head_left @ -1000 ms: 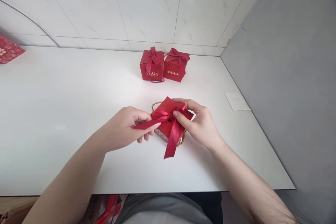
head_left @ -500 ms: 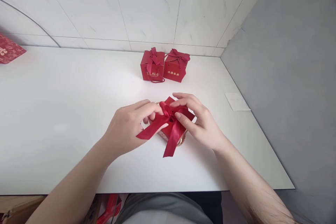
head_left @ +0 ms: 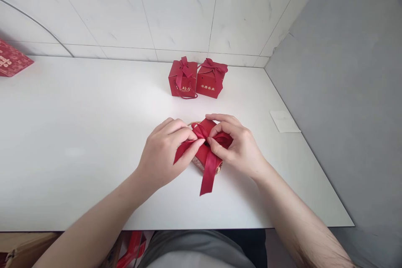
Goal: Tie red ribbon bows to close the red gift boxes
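A small red gift box (head_left: 201, 162) with a patterned side and a gold cord handle stands on the white table in front of me. Over its top runs a shiny red ribbon (head_left: 209, 176), knotted in a bow near the middle, with one tail hanging down the near side. My left hand (head_left: 171, 144) pinches the ribbon just left of the knot between thumb and fingers. From the other side, my right hand (head_left: 234, 142) pinches the ribbon at the knot. Both hands partly cover the box lid and the bow.
Two red boxes with tied bows, a left one (head_left: 182, 77) and a right one (head_left: 211, 79), stand by the tiled wall. A red patterned item (head_left: 14, 60) lies far left. A white paper (head_left: 284, 121) rests near the right edge, beside a grey wall.
My left thumb and fingers have closed on the ribbon near the knot. My right fingertips have come together there too, and the hanging tail has shifted slightly right and down.
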Available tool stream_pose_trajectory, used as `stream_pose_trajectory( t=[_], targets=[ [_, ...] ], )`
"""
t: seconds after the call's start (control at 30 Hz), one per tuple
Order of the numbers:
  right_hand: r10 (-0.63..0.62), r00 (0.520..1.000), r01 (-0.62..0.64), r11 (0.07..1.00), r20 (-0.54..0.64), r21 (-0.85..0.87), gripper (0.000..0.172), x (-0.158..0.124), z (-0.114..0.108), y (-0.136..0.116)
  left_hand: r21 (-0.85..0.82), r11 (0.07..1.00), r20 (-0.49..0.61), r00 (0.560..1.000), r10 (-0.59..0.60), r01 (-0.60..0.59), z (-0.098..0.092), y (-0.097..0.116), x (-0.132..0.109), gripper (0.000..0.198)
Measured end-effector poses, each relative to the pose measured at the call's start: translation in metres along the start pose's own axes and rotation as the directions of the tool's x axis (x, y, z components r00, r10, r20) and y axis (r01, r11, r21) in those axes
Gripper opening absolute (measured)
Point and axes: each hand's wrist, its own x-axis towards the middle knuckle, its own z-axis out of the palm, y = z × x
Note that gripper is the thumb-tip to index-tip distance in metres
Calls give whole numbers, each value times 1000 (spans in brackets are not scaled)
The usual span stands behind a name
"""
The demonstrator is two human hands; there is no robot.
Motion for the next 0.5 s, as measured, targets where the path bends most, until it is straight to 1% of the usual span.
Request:
stream_pose_trajectory(
  t=[0.1, 0.2, 0.27, 0.37, 0.5],
  targets=[
    [50, 998, -49, 998, -27, 36, 6, 0, 2, -1, -70, 984, 64, 985, -157, 162, -2, 3, 0, 19],
    [90, 995, -88, 994, -39, 60, 5, 0, 3, -3, -112, 947, 141, 948, -285, 302, -4, 9, 3, 26],
    [106, 993, -103, 992, -42, 68, 5, -1, 4, -4, -135, 920, 173, 923, -345, 369, -5, 12, 6, 31],
    [125, 991, -121, 990, -44, 75, 6, -1, 4, -4, -162, 894, 193, 902, -387, 418, -7, 14, 7, 35],
    [164, 986, -160, 983, -38, 89, 6, -2, 5, -4, -160, 874, 217, 880, -422, 458, -9, 12, 6, 36]
  ],
)
